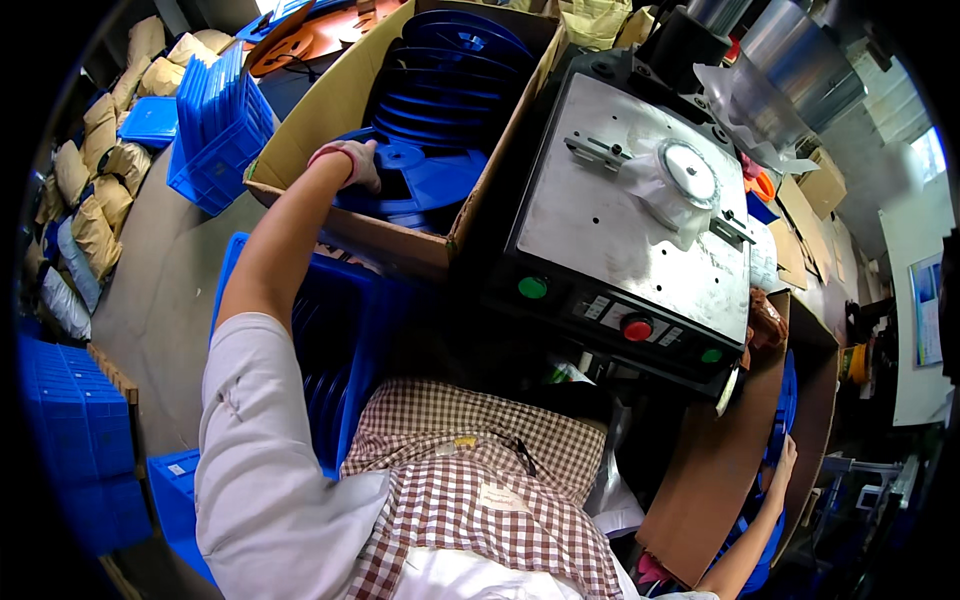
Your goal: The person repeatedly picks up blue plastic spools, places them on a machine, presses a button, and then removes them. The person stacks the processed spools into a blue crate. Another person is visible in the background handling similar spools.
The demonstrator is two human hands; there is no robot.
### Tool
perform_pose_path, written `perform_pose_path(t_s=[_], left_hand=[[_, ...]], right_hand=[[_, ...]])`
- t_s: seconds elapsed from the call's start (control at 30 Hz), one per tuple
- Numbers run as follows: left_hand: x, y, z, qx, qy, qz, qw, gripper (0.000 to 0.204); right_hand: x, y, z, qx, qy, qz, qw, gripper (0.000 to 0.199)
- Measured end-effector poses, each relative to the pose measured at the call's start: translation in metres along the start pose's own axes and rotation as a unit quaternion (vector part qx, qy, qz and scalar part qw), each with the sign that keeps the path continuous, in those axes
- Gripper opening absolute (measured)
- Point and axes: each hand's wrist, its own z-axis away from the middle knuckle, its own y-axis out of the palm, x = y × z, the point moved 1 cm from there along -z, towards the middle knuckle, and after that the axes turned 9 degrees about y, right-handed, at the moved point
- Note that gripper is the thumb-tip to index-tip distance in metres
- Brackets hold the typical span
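Note:
My left hand (352, 165), in a pale glove, reaches into an open cardboard box (290, 150) at the upper middle. Its fingers curl down at the edge of a flat blue plastic disc (440, 178) with cut-outs. Behind that disc, several more blue discs (450, 75) stand in a row inside the box. Far to the right, my bare right hand (785, 462) is down in a second cardboard box (715, 450). There its fingers are closed against the edge of a blue plastic disc (786, 400), partly hidden by the box wall.
Between the boxes stands a machine with a metal plate (590, 190), a round film-covered fixture (688, 172), a red button (637, 328) and green buttons. Its metal head (780, 80) hangs above. A blue crate (365, 350) holding discs stands by my left side; stacked blue crates (80, 440) are farther left.

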Motion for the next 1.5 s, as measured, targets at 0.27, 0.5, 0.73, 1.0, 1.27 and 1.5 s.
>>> perform_pose_path(t_s=[0.27,0.5,0.73,1.0,1.27,1.5], left_hand=[[0.104,0.087,-0.133,-0.164,0.150,-0.033,0.975,0.054],[0.046,-0.044,0.020,-0.096,0.116,0.040,0.988,0.047],[0.044,-0.020,0.152,-0.346,0.239,-0.024,0.907,0.080],[0.039,0.044,0.255,-0.467,0.147,-0.043,0.871,0.091],[-0.044,0.067,0.298,-0.576,0.392,0.197,0.690,0.073],[-0.173,0.050,0.339,-0.547,0.565,0.090,0.611,0.071]], right_hand=[[0.036,-0.040,-0.025,0.217,0.175,-0.180,0.943,0.061],[0.087,-0.074,-0.051,0.337,0.453,-0.106,0.818,0.107],[0.013,-0.016,-0.067,0.290,0.419,-0.098,0.855,0.108],[0.040,-0.025,-0.018,0.278,0.293,-0.334,0.852,0.065],[0.212,-0.095,0.149,0.030,0.014,-0.738,0.674,0.049],[0.321,-0.042,0.241,0.426,0.028,-0.789,0.441,0.069]])
